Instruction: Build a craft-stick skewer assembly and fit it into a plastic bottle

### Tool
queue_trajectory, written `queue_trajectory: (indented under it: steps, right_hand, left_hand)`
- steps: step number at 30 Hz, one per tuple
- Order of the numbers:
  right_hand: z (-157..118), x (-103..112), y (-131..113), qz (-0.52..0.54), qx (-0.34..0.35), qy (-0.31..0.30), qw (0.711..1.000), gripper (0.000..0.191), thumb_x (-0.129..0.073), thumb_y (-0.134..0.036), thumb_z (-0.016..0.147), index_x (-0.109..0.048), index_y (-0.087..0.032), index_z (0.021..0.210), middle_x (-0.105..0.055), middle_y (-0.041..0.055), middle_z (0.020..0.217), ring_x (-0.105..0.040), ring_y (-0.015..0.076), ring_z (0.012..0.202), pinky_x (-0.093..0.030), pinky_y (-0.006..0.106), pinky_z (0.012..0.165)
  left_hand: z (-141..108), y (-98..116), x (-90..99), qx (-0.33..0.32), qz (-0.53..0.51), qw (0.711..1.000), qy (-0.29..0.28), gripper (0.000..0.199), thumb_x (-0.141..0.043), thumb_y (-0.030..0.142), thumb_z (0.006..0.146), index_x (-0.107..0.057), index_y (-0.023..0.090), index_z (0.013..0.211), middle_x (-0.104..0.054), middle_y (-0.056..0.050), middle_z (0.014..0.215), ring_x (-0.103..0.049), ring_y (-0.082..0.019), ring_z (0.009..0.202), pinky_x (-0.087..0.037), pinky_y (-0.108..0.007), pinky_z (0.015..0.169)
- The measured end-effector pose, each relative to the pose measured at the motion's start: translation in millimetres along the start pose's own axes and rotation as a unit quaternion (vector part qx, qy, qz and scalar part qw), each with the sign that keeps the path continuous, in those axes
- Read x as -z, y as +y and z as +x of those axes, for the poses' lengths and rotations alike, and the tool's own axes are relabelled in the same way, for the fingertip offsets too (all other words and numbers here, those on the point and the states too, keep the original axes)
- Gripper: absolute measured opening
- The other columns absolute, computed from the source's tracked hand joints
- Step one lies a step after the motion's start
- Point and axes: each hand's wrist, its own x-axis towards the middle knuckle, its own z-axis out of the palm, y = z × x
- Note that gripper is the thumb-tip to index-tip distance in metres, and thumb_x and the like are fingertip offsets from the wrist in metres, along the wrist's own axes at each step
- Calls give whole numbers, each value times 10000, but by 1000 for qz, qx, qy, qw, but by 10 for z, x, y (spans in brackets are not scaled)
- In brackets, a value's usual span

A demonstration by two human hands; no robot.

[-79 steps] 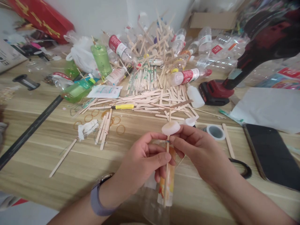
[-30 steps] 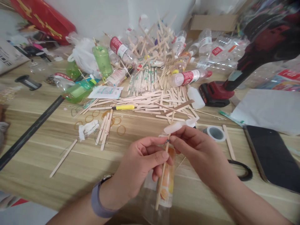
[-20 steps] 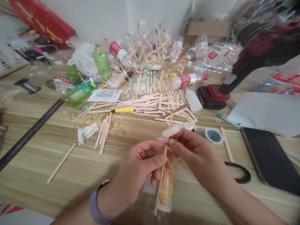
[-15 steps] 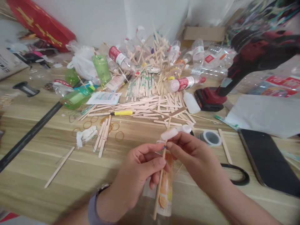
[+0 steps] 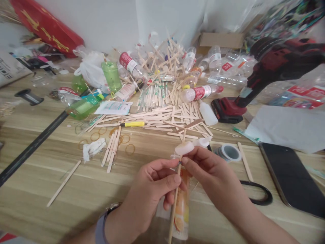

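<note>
A thin wooden stick (image 5: 173,211) runs up from the bottom edge through a white cap-like piece (image 5: 184,148). My left hand (image 5: 156,184) is closed on the stick below that piece. Thumb and forefinger of my right hand (image 5: 210,173) pinch at the stick just under the white piece, where something small and dark shows; its exact shape is too small to tell. Beneath the hands lies a clear bottle with an orange fruit label (image 5: 180,210), partly covered by the left hand and the stick.
Wooden sticks (image 5: 162,117), plastic bottles (image 5: 199,93) and a yellow cutter (image 5: 134,124) lie beyond the hands. A red-black power tool (image 5: 269,74), a phone (image 5: 289,176) and a tape roll (image 5: 231,153) are right; a wire spool (image 5: 29,97) is left.
The view has shifted slightly. The white piece on the stick is tilted a little differently, and both hands keep nearly the same hold.
</note>
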Motion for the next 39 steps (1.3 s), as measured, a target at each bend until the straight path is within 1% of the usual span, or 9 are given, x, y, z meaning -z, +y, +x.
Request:
queue_trajectory:
  steps: [4, 10, 14, 19, 22, 28, 34, 39]
  right_hand:
    - [-9, 1, -16, 0, 1, 4, 1000, 155, -586, -336, 826, -635, -189, 816, -672, 23, 748, -626, 154, 690, -507, 261, 639]
    - [-16, -13, -30, -14, 4, 9, 1000, 163, -573, -343, 821, -629, -190, 803, -661, 24, 732, -615, 152, 676, -499, 255, 619]
    - [-18, -19, -36, -14, 5, 11, 1000, 160, -566, -336, 823, -624, -189, 792, -645, 17, 704, -598, 145, 647, -490, 249, 594]
    - [-23, -7, -36, -19, 9, 10, 1000, 150, -561, -322, 835, -626, -189, 811, -657, 23, 730, -602, 146, 668, -487, 248, 608]
    - [-23, 1, -34, -23, 7, 6, 1000, 149, -561, -326, 839, -619, -194, 799, -647, 15, 711, -597, 143, 650, -482, 245, 593]
    - [-18, 2, -19, -22, 4, 5, 1000, 151, -574, -340, 835, -620, -200, 805, -664, 29, 735, -612, 159, 681, -497, 256, 622]
    - [-35, 11, -3, 2, 2, -2, 1000, 157, -565, -342, 862, -626, -201, 830, -649, 22, 751, -589, 148, 684, -486, 245, 629]
    - [-50, 17, -3, 22, 1, -6, 1000, 137, -544, -322, 886, -614, -216, 834, -609, 0, 715, -554, 134, 631, -470, 233, 595]
  left_hand:
    - [-3, -3, -6, -4, 1, 1000, -2, 302, -756, 248, 699, -663, 153, 970, -671, 12, 596, -428, -22, 368, -285, -134, 356]
    - [5, -20, 5, -6, -1, 1000, -2, 297, -772, 267, 676, -674, 161, 935, -629, 39, 562, -429, -26, 362, -282, -138, 346]
    - [-3, -13, 7, -3, -7, 1000, -5, 296, -769, 265, 681, -671, 158, 940, -641, 32, 568, -428, -26, 363, -285, -134, 342]
    - [4, -23, 11, -4, -21, 1000, -12, 268, -750, 231, 710, -673, 162, 957, -676, 12, 593, -432, -19, 367, -292, -121, 348]
    - [8, -36, 14, -8, -25, 1000, -16, 250, -747, 220, 720, -679, 158, 953, -685, 4, 601, -422, -12, 366, -290, -115, 351]
    - [-10, -29, 17, -10, -27, 999, -16, 247, -746, 211, 727, -690, 164, 963, -689, 2, 606, -417, -8, 367, -286, -111, 351]
    - [-16, -36, 15, -22, -20, 999, -14, 260, -735, 214, 739, -697, 170, 992, -703, -6, 634, -404, -2, 367, -286, -107, 352]
    - [-14, -30, 13, -21, -29, 999, -17, 264, -735, 204, 740, -697, 170, 999, -696, -2, 632, -395, 1, 367, -276, -109, 356]
